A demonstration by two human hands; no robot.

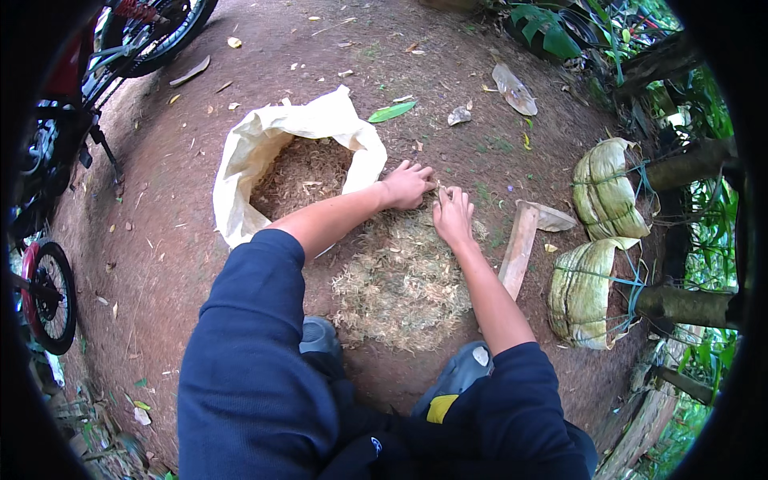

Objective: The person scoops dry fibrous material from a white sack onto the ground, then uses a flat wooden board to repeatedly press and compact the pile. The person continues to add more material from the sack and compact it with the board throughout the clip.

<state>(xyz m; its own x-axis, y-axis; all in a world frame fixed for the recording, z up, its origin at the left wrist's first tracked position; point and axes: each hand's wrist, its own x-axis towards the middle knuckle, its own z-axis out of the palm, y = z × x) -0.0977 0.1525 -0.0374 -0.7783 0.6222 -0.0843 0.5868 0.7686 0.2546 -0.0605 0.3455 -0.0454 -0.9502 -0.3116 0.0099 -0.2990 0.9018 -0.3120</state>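
A heap of pale, dry wood shavings (402,288) lies on the bare soil between my feet. At its far edge, my left hand (409,186) reaches across from the sack side with its fingers bent. Close beside it is my right hand (453,216), thumb and fingers curled. A small tan scrap shows between the fingertips of both hands; whether either one grips it is unclear. To the left stands a white woven sack (234,174) with its mouth spread wide. Brown shavings (306,165) fill its visible inside, and my left forearm passes over its near rim.
Two soil-filled sack bundles (606,189), tied with blue cord around wooden posts (684,306), stand at right. A wooden board (519,249) lies nearer the heap. Motorcycle parts (162,36) and a red-rimmed wheel (53,297) occupy the left side. A green leaf (392,112) lies beyond the sack.
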